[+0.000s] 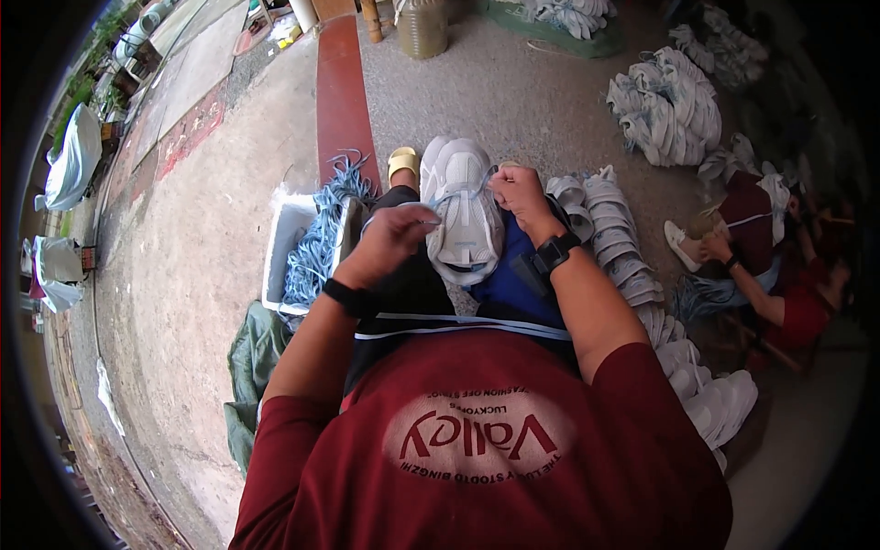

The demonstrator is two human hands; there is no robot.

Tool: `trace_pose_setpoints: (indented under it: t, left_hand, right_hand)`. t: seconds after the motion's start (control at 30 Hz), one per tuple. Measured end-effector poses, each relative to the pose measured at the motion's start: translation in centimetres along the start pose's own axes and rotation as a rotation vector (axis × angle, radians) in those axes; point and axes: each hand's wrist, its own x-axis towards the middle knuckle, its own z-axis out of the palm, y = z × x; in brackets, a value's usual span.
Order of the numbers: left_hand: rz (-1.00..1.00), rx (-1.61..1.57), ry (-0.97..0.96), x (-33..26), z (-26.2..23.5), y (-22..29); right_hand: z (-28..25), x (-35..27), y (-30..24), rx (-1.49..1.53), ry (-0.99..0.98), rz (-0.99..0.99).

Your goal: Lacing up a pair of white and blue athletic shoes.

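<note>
A white sneaker [467, 215] rests on my lap, its toe pointing away from me, with a second white shoe partly seen behind it. A light blue shoelace [452, 195] runs across its upper part. My right hand [521, 195] pinches the lace just right of the shoe. At the left side, my left hand [392, 240] is closed with thumb and finger together near the shoe, apparently on the other lace end, a thin light strand. Several more pale blue laces [458, 324] lie across my lap.
A white foam box [273, 261] full of blue laces [316, 247] stands at my left, by a green sack [255, 353]. Stacked white shoes [623, 247] line my right. Shoe piles [665, 105] lie farther off. A co-worker [779, 293] handles a shoe at the far right.
</note>
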Motion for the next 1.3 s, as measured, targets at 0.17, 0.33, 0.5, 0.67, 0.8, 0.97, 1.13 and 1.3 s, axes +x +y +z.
trace_pose_setpoints:
  t: [0.17, 0.33, 0.5, 0.67, 0.8, 0.97, 1.13, 1.3]
  left_hand:
    - [0.404, 0.550, -0.127, 4.3, 2.6, -0.7]
    - [0.164, 0.402, 0.086, 5.3, 3.8, -2.2]
    - [0.025, -0.032, 0.161, 5.1, 3.9, -4.8]
    - [-0.281, -0.532, 0.237, 4.8, 3.5, -2.5]
    - [-0.278, -0.341, 0.419, 3.8, 2.7, -3.3]
    - [-0.292, -0.064, 0.454, 2.5, 2.8, -1.6]
    - [0.182, 0.325, 0.161, 3.4, 4.4, -0.2]
    - [0.109, 0.786, 0.068, 5.7, 6.1, 0.2]
  right_hand:
    - [0.3, -0.6, -0.2, 0.368, -0.040, 0.069]
    - [0.7, -0.4, 0.2, 0.245, 0.006, -0.006]
    - [1.9, -0.2, 0.1, -0.357, 0.076, -0.288]
    - [2.8, 1.5, 0.2, -0.739, 0.147, -0.404]
    - [1.8, 1.4, 1.0, -0.230, 0.121, -0.124]
    - [3.4, -1.3, -0.9, -0.579, 0.255, -0.290]
    - [3.0, -3.5, -2.2, -0.829, 0.027, -0.437]
    - [3.2, -1.4, -0.7, -0.930, 0.037, -0.364]
